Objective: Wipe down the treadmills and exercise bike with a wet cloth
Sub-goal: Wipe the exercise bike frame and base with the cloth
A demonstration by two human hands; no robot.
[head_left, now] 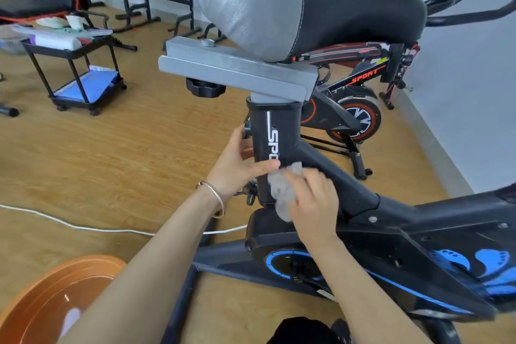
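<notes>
Black-and-blue exercise bike close in front, on wood floor. Orange basin of water low left, likely kept near for rewetting. Seat tube clasped by left grip, thumb across the front, probably to steady the frame. Right grip closed over cloth, pressing it to tube's lower part beside left thumb. Cloth pale grey, crumpled, thin, damp-looking.

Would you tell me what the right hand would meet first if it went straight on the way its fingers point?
The right hand points up and left, fingers on the grey cloth; beyond that it would probably meet the bike's black seat tube, beside the left hand, though depth is unclear.
</notes>
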